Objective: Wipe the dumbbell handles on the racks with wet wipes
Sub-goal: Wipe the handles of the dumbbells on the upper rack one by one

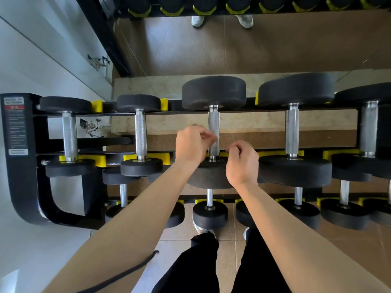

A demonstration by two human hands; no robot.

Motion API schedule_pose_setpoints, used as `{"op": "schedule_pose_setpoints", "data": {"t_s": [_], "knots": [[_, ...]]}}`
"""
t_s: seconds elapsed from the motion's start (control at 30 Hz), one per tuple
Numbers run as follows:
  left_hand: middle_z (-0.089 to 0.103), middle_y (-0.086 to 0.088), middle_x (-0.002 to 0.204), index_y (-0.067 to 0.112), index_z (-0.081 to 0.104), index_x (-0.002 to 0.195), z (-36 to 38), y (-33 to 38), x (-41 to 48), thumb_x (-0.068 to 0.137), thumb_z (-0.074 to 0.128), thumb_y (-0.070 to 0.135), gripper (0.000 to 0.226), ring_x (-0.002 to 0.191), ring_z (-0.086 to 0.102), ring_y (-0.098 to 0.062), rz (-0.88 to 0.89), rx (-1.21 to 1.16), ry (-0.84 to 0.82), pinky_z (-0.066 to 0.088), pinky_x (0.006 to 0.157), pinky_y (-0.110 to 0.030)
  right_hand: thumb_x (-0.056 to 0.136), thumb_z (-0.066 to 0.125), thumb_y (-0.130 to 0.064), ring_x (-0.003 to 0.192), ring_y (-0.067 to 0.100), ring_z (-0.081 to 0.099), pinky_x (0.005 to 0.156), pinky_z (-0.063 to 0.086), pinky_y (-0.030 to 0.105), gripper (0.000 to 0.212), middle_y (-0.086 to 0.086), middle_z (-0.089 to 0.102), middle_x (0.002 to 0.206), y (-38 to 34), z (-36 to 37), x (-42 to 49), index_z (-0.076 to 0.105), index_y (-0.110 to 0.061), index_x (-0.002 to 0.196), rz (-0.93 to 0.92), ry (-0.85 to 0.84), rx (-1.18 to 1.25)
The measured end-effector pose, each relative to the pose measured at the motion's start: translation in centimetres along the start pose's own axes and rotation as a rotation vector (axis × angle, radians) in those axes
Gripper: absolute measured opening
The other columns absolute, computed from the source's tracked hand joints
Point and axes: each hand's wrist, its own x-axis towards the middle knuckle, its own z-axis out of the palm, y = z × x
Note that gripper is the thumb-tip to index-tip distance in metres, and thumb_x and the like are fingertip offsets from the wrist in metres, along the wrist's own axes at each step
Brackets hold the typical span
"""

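Now both bare arms are stretched out over the top tier of the black rack [21,166], and both hands meet at the middle dumbbell [213,93]. It lies across the rails with its ends in yellow cradles [97,105], far plate by the mirror [275,49], near plate under the wrists. The left hand [193,144] sits just left of the knurled handle [213,123], its fingers curled and its fingertips bunched against the lower half of the bar. Whether anything is pinched between them, I cannot tell. The right hand [242,163] is just right of the handle's near end, seen from the back with its fingers folded in toward the palm. What it holds, if anything, is hidden, and I cannot tell whether it touches the bar. The upper half of the handle shows bare above both hands. A smaller dumbbell [140,132] rests one slot to the left and a bigger dumbbell [292,130] one slot to the right, both apart from the hands. More dumbbells sit on the lower tier [209,214] beneath the forearms. Black trousers [190,271] stand on the tiled floor [228,235] below.
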Motion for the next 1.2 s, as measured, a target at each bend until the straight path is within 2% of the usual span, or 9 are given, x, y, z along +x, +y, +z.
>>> {"op": "schedule_pose_setpoints", "data": {"t_s": [0.07,0.17,0.27,0.53,0.77,0.97,1.03,1.13,1.2], "knots": [[0.074,0.005,0.092,0.018,0.08,0.093,0.0,-0.1,-0.2,0.089,0.077,0.027,0.01,0.08,0.067,-0.003,0.032,0.017,-0.025,0.055,0.076,-0.019,0.098,0.043,-0.012,0.08,0.008,0.059,0.068,0.046,0.021,0.025,-0.002,0.063,0.084,-0.1,-0.1,0.0,0.065,-0.013,0.085,-0.007,0.004,0.005],[0.075,0.006,0.092,0.018,0.08,0.093,0.1,1.4,1.6,0.088,0.078,0.023,0.007,0.082,0.066,-0.003,-0.031,-0.084,0.117,0.045,0.074,-0.007,0.097,0.043,-0.011,0.08,0.009,0.06,0.069,0.048,0.022,0.025,-0.003,0.063,0.083,0.0,-0.1,0.0,0.065,-0.014,0.084,-0.005,0.004,0.002],[0.075,0.007,0.093,0.018,0.081,0.096,0.5,2.5,3.2,0.088,0.079,0.023,0.01,0.085,0.067,-0.004,-0.092,-0.14,0.217,0.047,0.077,-0.01,0.098,0.043,-0.011,0.08,0.008,0.06,0.068,0.048,0.021,0.026,-0.005,0.062,0.081,0.0,0.0,0.0,0.065,-0.014,0.084,0.002,0.004,-0.001],[0.071,0.012,0.083,0.022,0.082,0.086,0.1,-0.3,-0.8,0.087,0.078,0.032,0.011,0.076,0.064,-0.002,0.06,0.16,-0.191,0.05,0.074,-0.02,0.097,0.044,-0.011,0.08,0.01,0.059,0.07,0.049,0.027,0.025,-0.006,0.061,0.08,-0.2,-0.2,-0.1,0.065,-0.013,0.083,-0.002,0.0,0.013],[0.069,0.01,0.082,0.019,0.079,0.085,-0.7,1.5,1.3,0.086,0.081,0.023,0.004,0.076,0.061,0.001,-0.061,-0.001,0.012,0.04,0.068,-0.007,0.099,0.044,-0.011,0.074,0.007,0.057,0.064,0.044,0.018,0.026,-0.007,0.06,0.076,-0.2,-0.3,-0.2,0.065,-0.01,0.084,-0.015,0.006,0.034],[0.064,0.015,0.079,0.017,0.082,0.091,-1.0,-0.1,-1.4,0.086,0.08,0.03,0.014,0.071,0.059,0.005,-0.016,0.073,-0.191,0.039,0.061,-0.004,0.097,0.048,-0.012,0.077,0.008,0.058,0.067,0.048,0.025,0.023,-0.006,0.062,0.08,-0.1,-0.2,-0.1,0.064,-0.016,0.081,-0.062,-0.016,0.024],[0.069,0.015,0.084,0.02,0.082,0.094,-1.1,0.0,-2.0,0.086,0.08,0.031,0.014,0.079,0.064,0.001,-0.071,-0.025,-0.152,0.043,0.066,-0.006,0.099,0.053,-0.017,0.079,0.004,0.058,0.067,0.044,0.02,0.017,-0.009,0.064,0.085,-0.3,-0.5,-0.1,0.067,-0.02,0.089,-0.099,-0.109,-0.002],[0.074,0.012,0.09,0.022,0.079,0.097,-1.0,1.0,-3.0,0.088,0.078,0.027,0.011,0.086,0.068,-0.003,-0.154,-0.264,-0.024,0.055,0.08,-0.022,0.102,0.055,-0.033,0.084,0.001,0.06,0.069,0.041,0.014,0.02,-0.009,0.068,0.097,-1.1,-1.3,0.4,0.069,-0.02,0.109,-0.177,-0.285,-0.076],[0.074,0.011,0.09,0.023,0.077,0.097,-0.9,1.7,-3.5,0.089,0.077,0.026,0.009,0.087,0.069,-0.005,-0.188,-0.356,-0.002,0.057,0.082,-0.026,0.101,0.057,-0.032,0.085,0.0,0.061,0.07,0.043,0.014,0.019,-0.011,0.068,0.096,-1.7,-1.9,0.9,0.07,-0.022,0.109,-0.208,-0.311,-0.058]]}}
